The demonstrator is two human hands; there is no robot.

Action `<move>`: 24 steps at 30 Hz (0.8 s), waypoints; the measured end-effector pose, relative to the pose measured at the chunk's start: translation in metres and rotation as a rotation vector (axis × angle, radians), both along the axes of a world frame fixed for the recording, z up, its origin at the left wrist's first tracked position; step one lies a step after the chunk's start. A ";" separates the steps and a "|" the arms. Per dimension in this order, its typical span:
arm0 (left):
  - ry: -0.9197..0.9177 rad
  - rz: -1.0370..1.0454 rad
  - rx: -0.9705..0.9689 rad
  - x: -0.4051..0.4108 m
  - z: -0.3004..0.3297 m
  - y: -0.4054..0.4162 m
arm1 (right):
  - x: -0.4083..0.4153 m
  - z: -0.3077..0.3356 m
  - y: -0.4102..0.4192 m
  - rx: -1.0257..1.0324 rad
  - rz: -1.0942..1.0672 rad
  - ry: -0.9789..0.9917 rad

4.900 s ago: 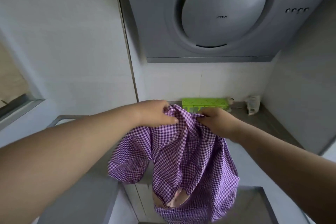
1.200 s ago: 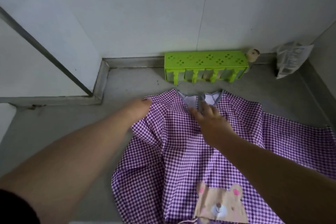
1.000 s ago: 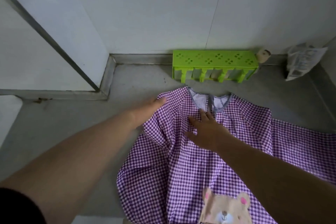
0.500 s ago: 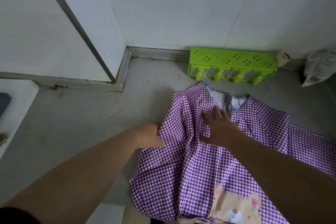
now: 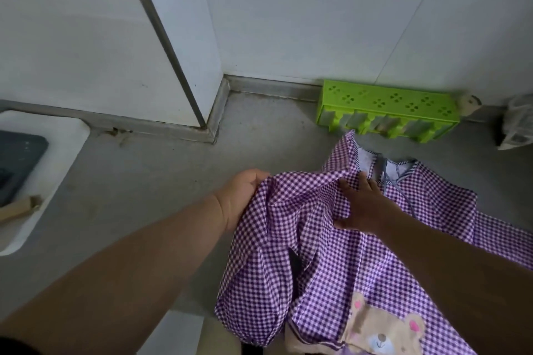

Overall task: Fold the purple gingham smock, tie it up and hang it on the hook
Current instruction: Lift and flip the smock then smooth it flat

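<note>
While the left hand (image 5: 240, 196) gripped the purple gingham cotton smock's (image 5: 331, 262) bunched left side and the right hand (image 5: 362, 204) pressed flat-fingered near its collar, that loose fold risked skewing or slipping off the grey surface (image 5: 161, 181).

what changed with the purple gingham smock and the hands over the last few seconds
The purple gingham smock, held up bunched at first, came down flat on the grey counter. The left hand gripped its left side and is lifting it inward. The right hand still presses flat near the collar. The green plastic rack stayed put.
</note>
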State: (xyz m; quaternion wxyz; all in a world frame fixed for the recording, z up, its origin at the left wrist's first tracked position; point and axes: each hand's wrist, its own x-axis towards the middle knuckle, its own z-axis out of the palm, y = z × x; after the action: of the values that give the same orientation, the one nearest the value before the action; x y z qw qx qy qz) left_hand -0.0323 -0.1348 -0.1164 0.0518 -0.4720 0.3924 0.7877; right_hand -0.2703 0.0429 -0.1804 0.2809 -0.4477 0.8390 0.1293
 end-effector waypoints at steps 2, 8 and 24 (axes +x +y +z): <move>-0.110 -0.078 -0.138 0.008 -0.002 -0.006 | -0.001 0.001 0.000 0.008 -0.003 -0.001; -0.332 -0.379 -0.366 0.041 -0.009 -0.046 | -0.002 0.002 -0.004 0.019 -0.013 -0.002; -0.348 -0.886 -1.861 0.052 0.017 -0.076 | -0.004 -0.003 -0.004 0.020 0.000 0.010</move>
State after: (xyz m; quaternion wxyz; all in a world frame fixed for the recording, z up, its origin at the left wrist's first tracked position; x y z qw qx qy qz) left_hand 0.0201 -0.2109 -0.0992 0.0077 -0.2463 0.9691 0.0059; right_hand -0.2742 0.0386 -0.1834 0.2812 -0.4442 0.8391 0.1397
